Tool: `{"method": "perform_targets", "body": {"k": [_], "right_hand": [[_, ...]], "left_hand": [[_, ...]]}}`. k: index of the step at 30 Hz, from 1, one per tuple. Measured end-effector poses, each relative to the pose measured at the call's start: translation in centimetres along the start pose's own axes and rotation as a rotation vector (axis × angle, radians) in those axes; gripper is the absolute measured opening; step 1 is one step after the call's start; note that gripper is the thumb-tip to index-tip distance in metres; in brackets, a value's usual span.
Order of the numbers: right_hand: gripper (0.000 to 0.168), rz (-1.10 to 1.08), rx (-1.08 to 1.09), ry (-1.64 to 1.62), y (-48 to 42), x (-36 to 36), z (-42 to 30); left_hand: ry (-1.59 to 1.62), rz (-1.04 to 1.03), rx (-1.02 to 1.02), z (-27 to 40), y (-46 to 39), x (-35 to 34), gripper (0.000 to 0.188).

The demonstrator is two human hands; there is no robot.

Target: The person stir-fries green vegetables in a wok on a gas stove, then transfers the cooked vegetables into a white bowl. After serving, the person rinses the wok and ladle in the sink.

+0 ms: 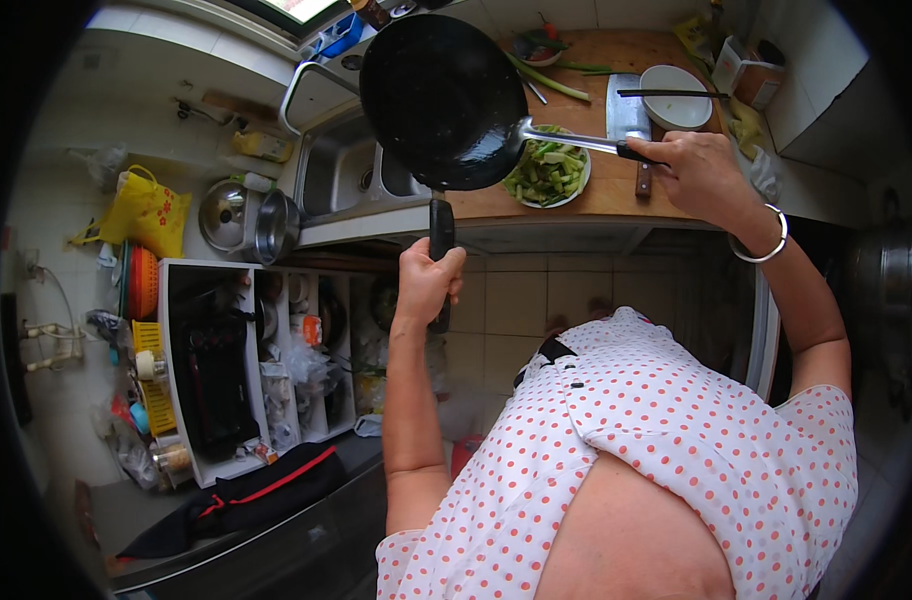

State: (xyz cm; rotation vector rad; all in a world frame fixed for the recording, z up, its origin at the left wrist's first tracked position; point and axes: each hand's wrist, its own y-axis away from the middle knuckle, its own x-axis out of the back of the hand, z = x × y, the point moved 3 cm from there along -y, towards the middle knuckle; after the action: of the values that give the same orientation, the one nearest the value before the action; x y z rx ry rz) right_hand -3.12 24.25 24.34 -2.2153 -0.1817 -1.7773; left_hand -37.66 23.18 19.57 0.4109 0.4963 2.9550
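My left hand (429,279) grips the black handle of a dark wok (441,97), which is lifted over the counter between the sink and the cutting board. In my right hand (692,176) is the black grip of a metal spatula (576,138). The spatula's head meets the wok's right side; whether it touches the inner surface I cannot tell. Below the spatula's shaft sits a white plate of chopped green vegetables (549,176), partly hidden by the wok. A cleaver (627,112) lies behind the spatula's grip, beside a white bowl (677,109) with dark chopsticks (669,94) across it.
Under these stands a wooden cutting board (606,49) with a leek-like stalk (557,84). A two-basin steel sink (339,169) with a curved faucet (294,86) is left of the wok. Metal bowls (276,225), a yellow bag (144,210) and a white shelf unit (257,345) are farther left.
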Motion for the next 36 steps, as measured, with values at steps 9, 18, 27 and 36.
{"method": "perform_targets", "body": {"k": [9, 18, 27, 36], "right_hand": [[0.037, 0.131, -0.024, -0.027, -4.0, -2.0, -0.2], [0.037, -0.021, 0.008, 0.116, 0.3, 0.4, -0.3], [0.038, 0.278, -0.357, -0.591, 7.6, -2.8, -0.5], [0.038, 0.379, -0.597, -0.516, 11.5, -9.6, -7.5]], "left_hand": [[-0.029, 0.008, -0.008, 0.9, 0.8, -0.3, 0.019], [0.015, 0.006, 0.039, -0.6, 1.4, 0.8, 0.018], [0.258, 0.004, 0.064, -3.4, 3.6, 5.7, 0.017], [0.513, 0.042, 0.136, -8.9, 10.7, 12.7, 0.015]]}}
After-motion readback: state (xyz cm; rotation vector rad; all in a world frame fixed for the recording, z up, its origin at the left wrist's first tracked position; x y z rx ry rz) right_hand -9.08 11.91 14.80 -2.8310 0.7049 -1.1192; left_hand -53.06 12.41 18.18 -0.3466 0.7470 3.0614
